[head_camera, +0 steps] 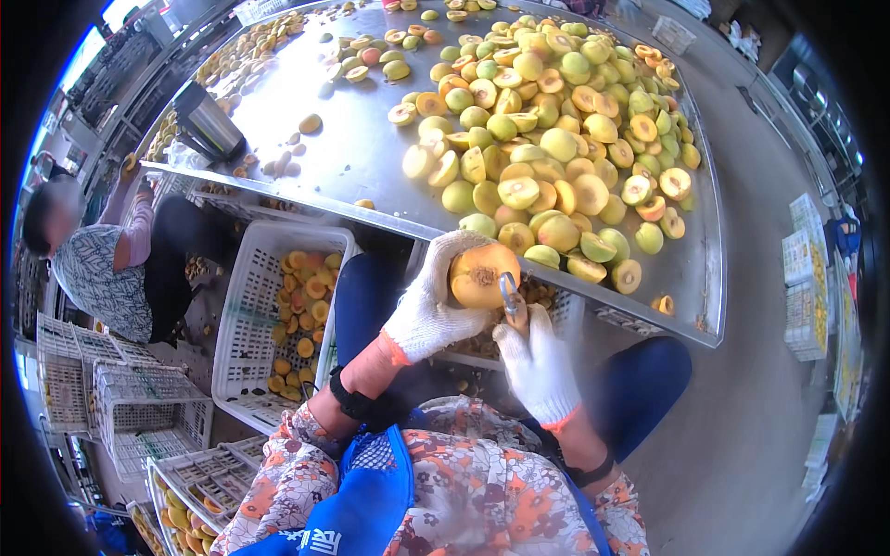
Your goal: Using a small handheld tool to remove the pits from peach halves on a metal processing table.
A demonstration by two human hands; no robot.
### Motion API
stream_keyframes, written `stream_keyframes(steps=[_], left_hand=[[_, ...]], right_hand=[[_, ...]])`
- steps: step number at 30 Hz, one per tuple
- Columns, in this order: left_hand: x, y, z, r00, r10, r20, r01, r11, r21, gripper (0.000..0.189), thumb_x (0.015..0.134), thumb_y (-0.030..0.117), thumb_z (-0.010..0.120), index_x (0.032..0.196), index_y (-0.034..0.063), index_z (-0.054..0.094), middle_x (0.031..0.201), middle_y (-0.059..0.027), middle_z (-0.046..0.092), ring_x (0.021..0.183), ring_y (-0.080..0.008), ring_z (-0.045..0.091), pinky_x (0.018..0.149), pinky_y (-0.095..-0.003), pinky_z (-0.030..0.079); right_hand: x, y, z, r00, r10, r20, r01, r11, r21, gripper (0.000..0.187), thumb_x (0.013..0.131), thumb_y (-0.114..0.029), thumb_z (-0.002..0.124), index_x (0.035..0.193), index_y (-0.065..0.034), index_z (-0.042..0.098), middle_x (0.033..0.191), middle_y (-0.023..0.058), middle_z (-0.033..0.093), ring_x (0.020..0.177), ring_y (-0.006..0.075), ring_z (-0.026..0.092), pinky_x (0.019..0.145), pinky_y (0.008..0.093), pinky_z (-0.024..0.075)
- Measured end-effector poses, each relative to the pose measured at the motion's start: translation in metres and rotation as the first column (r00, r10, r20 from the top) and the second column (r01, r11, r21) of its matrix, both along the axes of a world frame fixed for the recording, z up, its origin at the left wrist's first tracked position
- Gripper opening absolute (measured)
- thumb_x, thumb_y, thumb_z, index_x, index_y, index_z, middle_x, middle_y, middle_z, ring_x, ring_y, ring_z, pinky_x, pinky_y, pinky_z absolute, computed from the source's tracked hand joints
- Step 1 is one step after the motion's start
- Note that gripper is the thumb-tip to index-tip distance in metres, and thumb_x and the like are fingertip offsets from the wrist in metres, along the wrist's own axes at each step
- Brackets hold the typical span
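Observation:
My left hand (438,302), in a white knit glove, holds a halved yellow peach (480,278) with its cut face towards me. The rough brown hollow in the middle of that face is visible. My right hand (542,365), gloved alike, grips a pitting tool (516,314) by its wooden handle. Its curved metal loop touches the right side of the cut face. Both hands are just off the front edge of a steel table (375,163). Beyond them rises a large heap of halved peaches (549,139).
A white plastic crate (233,313) with pitted halves stands at my left. Under the table edge is another crate (573,320). A steel flask (208,121) stands on the table. A co-worker (104,257) sits at far left, near stacked crates (149,410). More crates (803,278) stand at right.

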State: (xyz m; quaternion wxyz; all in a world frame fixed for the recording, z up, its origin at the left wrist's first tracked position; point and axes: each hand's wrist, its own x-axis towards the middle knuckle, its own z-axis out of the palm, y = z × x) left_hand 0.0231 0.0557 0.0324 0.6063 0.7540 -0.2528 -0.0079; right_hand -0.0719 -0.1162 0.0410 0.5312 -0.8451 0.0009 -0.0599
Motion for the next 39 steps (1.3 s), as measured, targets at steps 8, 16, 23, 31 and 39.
stream_keyframes(steps=[8, 16, 23, 31, 39], left_hand=[[-0.009, -0.004, -0.007, 0.839, -0.255, -0.481, -0.015, 0.872, -0.489, 0.055, 0.092, 0.02, 0.071, 0.14, 0.0046, 0.048, 0.132, -0.0109, 0.057, 0.125, -0.0216, 0.056, 0.108, -0.0369, 0.046], [-0.016, -0.02, -0.019, 0.931, -0.053, -0.361, -0.044, 0.966, -0.255, 0.03, 0.107, 0.02, 0.05, 0.132, 0.0029, 0.053, 0.126, -0.0107, 0.061, 0.114, -0.0183, 0.06, 0.101, -0.0325, 0.05], [-0.025, -0.028, -0.006, 0.969, 0.041, -0.242, -0.09, 0.977, -0.195, 0.028, 0.104, 0.01, 0.053, 0.13, 0.0014, 0.055, 0.121, -0.0108, 0.06, 0.114, -0.0174, 0.057, 0.102, -0.0315, 0.045], [-0.018, -0.027, -0.001, 0.996, 0.017, -0.091, -0.026, 0.994, -0.104, 0.028, 0.101, 0.007, 0.053, 0.128, 0.0, 0.056, 0.12, -0.0124, 0.06, 0.111, -0.0189, 0.059, 0.101, -0.0315, 0.047], [-0.019, -0.029, -0.017, 0.975, -0.035, -0.22, -0.029, 0.959, -0.282, 0.031, 0.099, 0.013, 0.06, 0.128, 0.0011, 0.057, 0.12, -0.0088, 0.062, 0.111, -0.017, 0.06, 0.1, -0.0321, 0.048]], right_hand=[[-0.005, 0.009, -0.005, 0.998, 0.018, 0.054, -0.011, 0.993, -0.12, 0.03, 0.097, -0.011, 0.067, 0.117, 0.0044, 0.051, 0.086, 0.0295, 0.065, 0.081, 0.0505, 0.066, 0.061, 0.0524, 0.0523], [-0.007, 0.009, -0.021, 0.992, 0.05, 0.114, -0.035, 0.991, -0.129, 0.032, 0.096, -0.007, 0.066, 0.117, 0.0095, 0.049, 0.086, 0.0298, 0.066, 0.078, 0.0503, 0.067, 0.06, 0.0509, 0.053], [-0.01, 0.009, -0.02, 0.997, 0.041, 0.06, -0.04, 0.999, -0.007, 0.025, 0.099, -0.008, 0.061, 0.119, 0.0023, 0.051, 0.084, 0.026, 0.065, 0.083, 0.0481, 0.067, 0.062, 0.0464, 0.0529], [-0.01, 0.0, -0.027, 0.948, 0.265, -0.178, -0.206, 0.933, 0.294, 0.028, 0.101, -0.009, 0.059, 0.128, -0.0039, 0.049, 0.071, 0.0116, 0.054, 0.061, 0.034, 0.062, 0.055, 0.0379, 0.0493], [-0.009, -0.005, 0.008, 0.758, 0.503, -0.414, 0.272, 0.334, 0.903, 0.013, 0.108, -0.025, 0.052, 0.111, -0.0124, 0.051, 0.066, -0.0009, 0.047, 0.038, 0.0076, 0.034, 0.035, 0.0237, 0.0282]])
